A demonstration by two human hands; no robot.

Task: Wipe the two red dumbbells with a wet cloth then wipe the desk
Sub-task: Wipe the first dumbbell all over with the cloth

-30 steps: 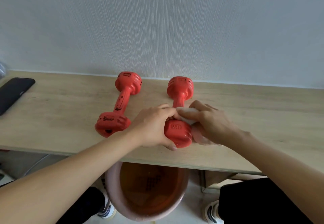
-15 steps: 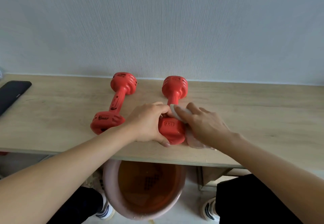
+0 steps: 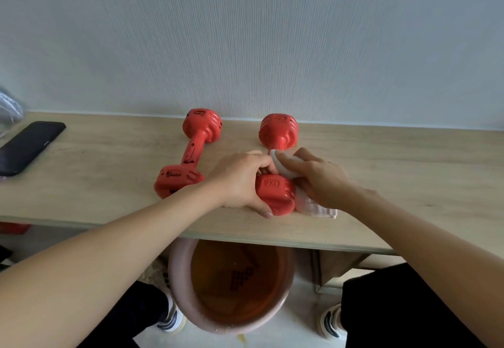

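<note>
2 red dumbbells lie on the light wood table (image 3: 381, 173), both running roughly 12-to-6, far heads close to the wall. The left dumbbell (image 3: 188, 154) sits free, tilted slightly w/ its near head toward 7 o'clock; nothing touches it. The right dumbbell (image 3: 276, 162) is at approx. table centre, near the front edge.

The left hand (image 3: 240, 181) grips the right dumbbell's near head from its 9 o'clock side: fingers curled over the top, thumb wrapped round the front face at 6 o'clock. Raised lettering shows on top of that head.

The right hand (image 3: 316, 176) holds a white cloth (image 3: 286, 165), fingers curled round it, pressing it onto the dumbbell's handle just past the near head, at the hand's 10 o'clock. The rest of the cloth trails under the palm and lies on the table at the head's 3 o'clock, a striped edge showing toward 5 o'clock. The handle itself is mostly hidden by both hands and the cloth.

A black phone (image 3: 27, 147) lies flat at the table's 9 o'clock end, well apart from the dumbbells. Below the front edge, at 6 o'clock, a pink basin (image 3: 180, 290) stands on the floor between the person's feet, w/ brownish water in it. Dark trouser legs and 2 sneakers flank it.
</note>
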